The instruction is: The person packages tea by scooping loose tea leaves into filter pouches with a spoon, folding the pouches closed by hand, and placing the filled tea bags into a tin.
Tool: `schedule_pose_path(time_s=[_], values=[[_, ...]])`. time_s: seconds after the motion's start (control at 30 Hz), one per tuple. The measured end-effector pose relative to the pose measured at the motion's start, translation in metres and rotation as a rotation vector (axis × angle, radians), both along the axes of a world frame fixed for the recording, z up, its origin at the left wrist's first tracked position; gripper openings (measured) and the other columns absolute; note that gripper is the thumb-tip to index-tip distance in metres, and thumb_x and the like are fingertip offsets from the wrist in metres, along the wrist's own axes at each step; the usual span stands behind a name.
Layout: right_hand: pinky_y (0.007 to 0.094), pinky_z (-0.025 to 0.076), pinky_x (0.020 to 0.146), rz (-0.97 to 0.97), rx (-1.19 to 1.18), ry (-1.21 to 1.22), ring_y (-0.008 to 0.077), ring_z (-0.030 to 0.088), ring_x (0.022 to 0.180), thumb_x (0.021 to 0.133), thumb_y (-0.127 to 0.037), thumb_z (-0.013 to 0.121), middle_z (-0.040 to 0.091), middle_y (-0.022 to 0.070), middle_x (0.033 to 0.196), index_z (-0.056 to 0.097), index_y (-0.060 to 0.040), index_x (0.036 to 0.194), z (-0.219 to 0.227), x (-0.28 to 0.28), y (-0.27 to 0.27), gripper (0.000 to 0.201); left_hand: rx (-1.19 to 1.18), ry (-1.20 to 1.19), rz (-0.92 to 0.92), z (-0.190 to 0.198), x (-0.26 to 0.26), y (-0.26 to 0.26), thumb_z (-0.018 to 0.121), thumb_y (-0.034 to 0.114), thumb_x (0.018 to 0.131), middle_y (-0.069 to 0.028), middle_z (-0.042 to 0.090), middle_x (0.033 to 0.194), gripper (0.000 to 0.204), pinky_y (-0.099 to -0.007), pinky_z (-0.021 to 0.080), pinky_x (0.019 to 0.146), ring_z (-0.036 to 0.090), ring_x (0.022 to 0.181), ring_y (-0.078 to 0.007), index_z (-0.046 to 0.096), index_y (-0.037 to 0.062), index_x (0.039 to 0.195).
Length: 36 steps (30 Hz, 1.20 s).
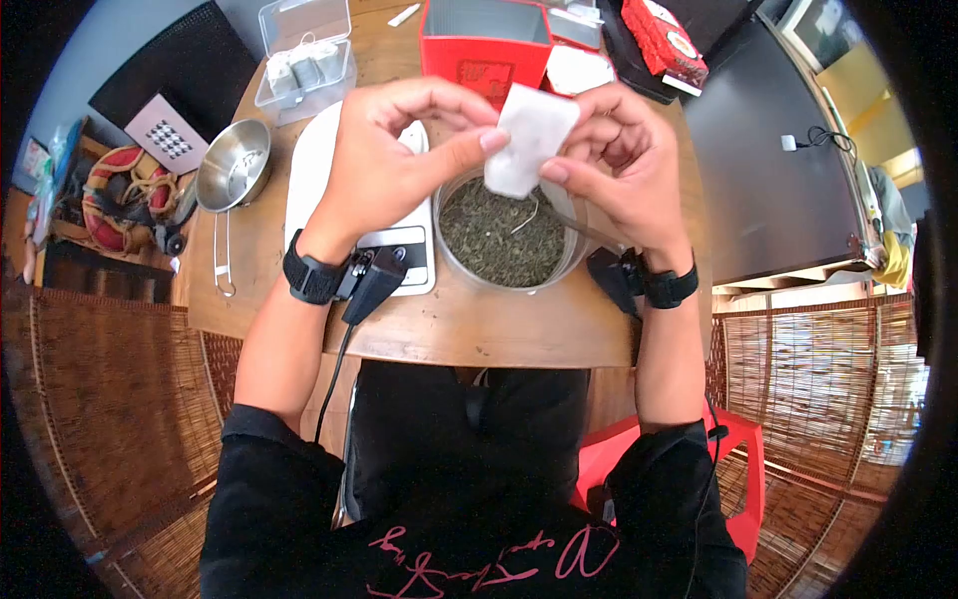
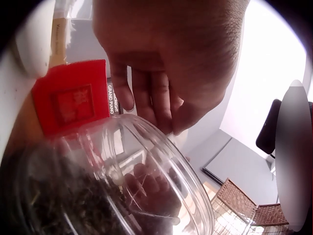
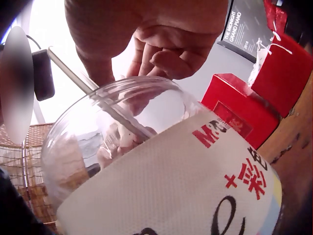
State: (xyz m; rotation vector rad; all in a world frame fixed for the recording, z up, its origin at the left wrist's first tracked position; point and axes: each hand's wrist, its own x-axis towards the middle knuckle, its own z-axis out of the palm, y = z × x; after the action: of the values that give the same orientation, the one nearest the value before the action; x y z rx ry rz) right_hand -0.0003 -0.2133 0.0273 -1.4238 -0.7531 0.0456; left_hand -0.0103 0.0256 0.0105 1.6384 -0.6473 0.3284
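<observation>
A white tea bag (image 1: 531,140) is held up over a clear plastic tub (image 2: 164,142) of dried tea leaves (image 1: 494,245). My left hand (image 1: 384,160) pinches one side of the bag between thumb and fingers. The opposite side is pinched by my right hand (image 1: 637,165). A thin white string (image 1: 531,214) hangs beneath the bag over the leaves. Leaning on the tub's rim is a spoon with a metal handle (image 3: 105,105), its lower end in the tub. In both wrist views the hands hide most of the bag.
Left of the tub lies a white scale (image 1: 311,185). Beyond it stand a steel bowl (image 1: 235,165) with a long wire handle and a clear box (image 1: 299,105) of white bags. An open red box (image 1: 486,45) stands behind the hands. A red packet (image 1: 659,40) lies at back right.
</observation>
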Motion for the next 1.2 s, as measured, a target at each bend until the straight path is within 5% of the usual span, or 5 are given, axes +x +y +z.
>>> schedule_pose_path(time_s=[0.33, 0.5, 0.77, 0.93, 1.2], values=[[0.0179, 0.045, 0.054, -0.269, 0.025, 0.053, 0.0022, 0.06, 0.065, 0.091, -0.005, 0.075, 0.074, 0.0018, 0.09, 0.063, -0.0035, 0.107, -0.003, 0.024, -0.026, 0.02, -0.075, 0.004, -0.076, 0.002, 0.001, -0.001, 0.08, 0.003, 0.085, -0.0029, 0.072, 0.092, 0.018, -0.025, 0.051, 0.084, 0.066, 0.087, -0.0081, 0.069, 0.0012, 0.1], [0.0178, 0.034, 0.05, -0.525, 0.038, 0.14, 0.0019, 0.053, 0.058, 0.09, -0.01, 0.078, 0.066, -0.0037, 0.074, 0.063, -0.0061, 0.103, 0.006, 0.057, -0.047, 0.021, 0.041, 0.063, -0.045, -0.005, 0.008, 0.001, 0.083, 0.01, 0.083, 0.0069, 0.06, 0.077, 0.016, -0.0189, 0.039, 0.06, 0.048, 0.066, -0.0002, 0.071, 0.0045, 0.092], [0.0234, 0.048, 0.062, -0.591, -0.527, 0.03, 0.0067, 0.062, 0.067, 0.086, -0.013, 0.078, 0.072, 0.0012, 0.08, 0.07, -0.0023, 0.091, 0.005, 0.118, -0.048, 0.014, 0.141, 0.196, -0.07, -0.008, 0.01, 0.002, 0.084, 0.011, 0.081, 0.0098, 0.048, 0.073, 0.021, -0.019, 0.032, 0.056, 0.04, 0.063, 0.0002, 0.072, 0.0059, 0.097], [0.0388, 0.055, 0.081, -0.867, -1.097, -0.346, 0.0262, 0.073, 0.087, 0.079, -0.035, 0.08, 0.076, 0.0058, 0.089, 0.078, -0.013, 0.094, 0.015, 0.112, -0.035, 0.027, 0.147, 0.192, -0.056, -0.01, 0.011, 0.001, 0.082, 0.01, 0.081, 0.01, 0.048, 0.072, 0.02, -0.019, 0.032, 0.055, 0.04, 0.061, 0.0009, 0.072, 0.005, 0.098], [0.0362, 0.056, 0.08, -0.461, -1.172, -0.189, 0.0238, 0.074, 0.083, 0.08, -0.023, 0.08, 0.078, 0.0094, 0.09, 0.078, -0.0077, 0.097, 0.016, 0.127, -0.027, 0.023, 0.131, 0.205, -0.089, -0.016, 0.015, 0.001, 0.077, 0.006, 0.083, 0.0103, 0.047, 0.069, 0.017, -0.0198, 0.033, 0.055, 0.041, 0.061, 0.0007, 0.07, 0.0042, 0.098]])
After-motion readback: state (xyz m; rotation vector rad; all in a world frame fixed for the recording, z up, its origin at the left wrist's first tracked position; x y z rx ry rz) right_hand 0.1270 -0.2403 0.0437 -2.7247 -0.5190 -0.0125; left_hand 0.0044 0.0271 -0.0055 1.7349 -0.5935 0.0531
